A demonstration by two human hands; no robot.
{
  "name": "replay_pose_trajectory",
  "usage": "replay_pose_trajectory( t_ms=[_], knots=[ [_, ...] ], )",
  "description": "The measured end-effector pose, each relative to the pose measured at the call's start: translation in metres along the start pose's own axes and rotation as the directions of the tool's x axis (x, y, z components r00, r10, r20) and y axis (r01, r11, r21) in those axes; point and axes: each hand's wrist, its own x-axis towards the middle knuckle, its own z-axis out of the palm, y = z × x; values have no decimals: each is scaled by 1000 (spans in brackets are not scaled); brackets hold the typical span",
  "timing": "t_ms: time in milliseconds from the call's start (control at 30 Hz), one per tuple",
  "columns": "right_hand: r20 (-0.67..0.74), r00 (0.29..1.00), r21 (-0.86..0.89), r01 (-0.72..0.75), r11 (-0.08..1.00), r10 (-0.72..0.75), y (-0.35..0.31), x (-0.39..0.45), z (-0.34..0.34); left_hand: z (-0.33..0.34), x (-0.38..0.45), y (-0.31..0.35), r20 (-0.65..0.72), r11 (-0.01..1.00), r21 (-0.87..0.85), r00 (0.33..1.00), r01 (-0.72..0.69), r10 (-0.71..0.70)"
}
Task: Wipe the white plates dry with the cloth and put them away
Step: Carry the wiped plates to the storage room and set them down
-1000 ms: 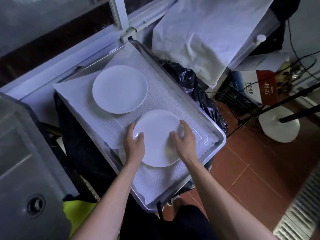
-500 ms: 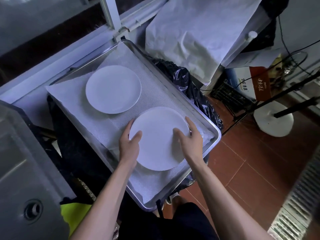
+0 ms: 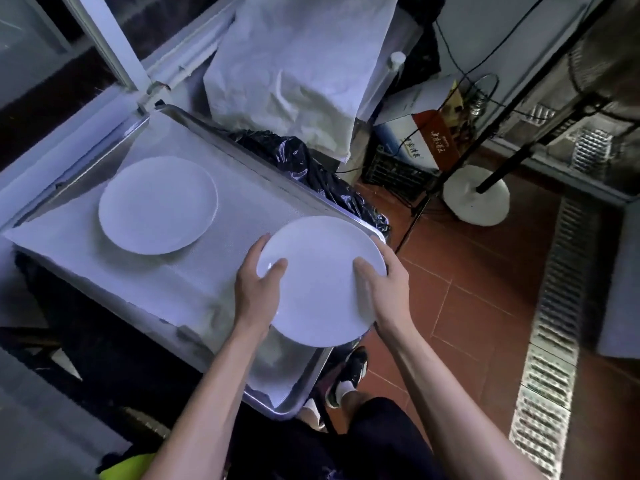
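While gripped, plate (image 3: 320,282) unmarked.

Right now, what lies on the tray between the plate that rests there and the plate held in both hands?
In the head view, only bare white liner lies between the resting plate and the held plate.

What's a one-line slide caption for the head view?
Both hands, left and right, grip a round white plate over the cloth-lined steel tray; a second white plate lies there.

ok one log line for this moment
left hand + right hand: grip near plate | far plate: on tray
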Motion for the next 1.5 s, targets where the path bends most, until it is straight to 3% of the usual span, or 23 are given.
replay_pose_trajectory(
  t_ms=[200,433,633,933,1233,1500],
  knots=[
    [-171,985,-17,19,1000,-22,-7,-23,-58,53,-25,16,117,995,76,991,-68,59],
    [-399,917,137,58,989,2,7,-58,-161,152,-73,24,336,982,121,937,-142,94],
    [-586,806,257,97,961,75,48,-104,-275,256,-144,15,520,951,186,846,-249,120],
    [-760,635,281,135,950,135,99,-192,-454,400,-301,-3,709,912,205,696,-356,112],
    [-882,442,294,242,925,165,115,-306,-595,518,-460,-23,874,887,118,471,-446,120],
    [-917,182,397,312,863,356,160,-389,-681,614,-581,-61,986,819,84,168,-567,15]
  ],
)
